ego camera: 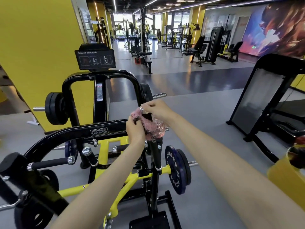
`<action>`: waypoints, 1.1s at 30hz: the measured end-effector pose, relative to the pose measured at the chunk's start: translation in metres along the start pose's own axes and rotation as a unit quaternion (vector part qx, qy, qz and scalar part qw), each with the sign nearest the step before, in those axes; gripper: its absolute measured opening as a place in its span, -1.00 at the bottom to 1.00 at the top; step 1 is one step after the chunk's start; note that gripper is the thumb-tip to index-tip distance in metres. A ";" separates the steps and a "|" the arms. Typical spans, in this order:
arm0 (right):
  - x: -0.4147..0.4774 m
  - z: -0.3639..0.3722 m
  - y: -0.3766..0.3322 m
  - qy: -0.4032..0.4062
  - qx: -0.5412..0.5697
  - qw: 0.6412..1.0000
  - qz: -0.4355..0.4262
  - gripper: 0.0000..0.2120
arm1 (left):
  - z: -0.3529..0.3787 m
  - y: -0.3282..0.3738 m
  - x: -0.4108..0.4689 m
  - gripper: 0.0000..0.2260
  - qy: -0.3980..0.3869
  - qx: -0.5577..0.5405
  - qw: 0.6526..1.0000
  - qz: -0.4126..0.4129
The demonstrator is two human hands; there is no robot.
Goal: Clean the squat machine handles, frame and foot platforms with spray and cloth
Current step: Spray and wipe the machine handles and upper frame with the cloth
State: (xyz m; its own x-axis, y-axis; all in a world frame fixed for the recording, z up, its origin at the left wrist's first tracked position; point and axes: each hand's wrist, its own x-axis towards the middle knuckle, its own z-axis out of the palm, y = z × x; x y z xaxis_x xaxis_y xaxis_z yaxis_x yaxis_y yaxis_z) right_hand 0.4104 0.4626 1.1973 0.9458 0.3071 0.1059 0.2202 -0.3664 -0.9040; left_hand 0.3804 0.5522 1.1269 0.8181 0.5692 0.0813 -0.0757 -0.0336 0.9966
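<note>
The black and yellow squat machine (pixel 105 129) fills the lower left. My left hand (pixel 134 129) grips a pink cloth (pixel 149 128) bunched round the top of an upright black handle post (pixel 155 156). My right hand (pixel 158 109) reaches in from the right and pinches the shiny top of a clear spray bottle (pixel 160 128), which sits against the cloth. Much of the bottle is hidden by the cloth and my wrist. Two foam-grip handles with chrome ends (pixel 49 162) (pixel 90 155) stick out lower left. A black foot platform (pixel 148 220) lies at the bottom.
Weight plates hang on the machine's pegs at right (pixel 176 169) and upper left (pixel 56 108). A yellow pillar (pixel 41 47) stands behind the machine. Another machine's slanted black platform (pixel 257 100) stands at right. Grey floor and several more machines stretch behind.
</note>
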 end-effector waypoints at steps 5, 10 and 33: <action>-0.004 0.004 0.009 0.031 0.037 0.999 -0.018 -0.61 | 0.000 -0.028 -0.001 -0.71 0.003 0.120 0.992 0.047; -0.005 0.008 0.015 0.040 0.091 0.995 -0.019 -0.91 | 0.002 -0.065 -0.003 -0.68 -0.036 0.156 0.986 0.048; 0.002 0.007 0.022 0.042 0.130 0.991 -0.005 -0.73 | 0.019 -0.209 -0.009 -0.83 -0.222 0.334 0.905 -0.138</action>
State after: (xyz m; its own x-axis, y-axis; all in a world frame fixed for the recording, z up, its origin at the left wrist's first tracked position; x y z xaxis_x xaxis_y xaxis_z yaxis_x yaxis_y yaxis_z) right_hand 0.4155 0.4612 1.1744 0.9628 0.2308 0.1409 0.1723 -0.1220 -0.9775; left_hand 0.3997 0.5389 0.9180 0.9129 0.2504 -0.3223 0.4075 -0.5146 0.7544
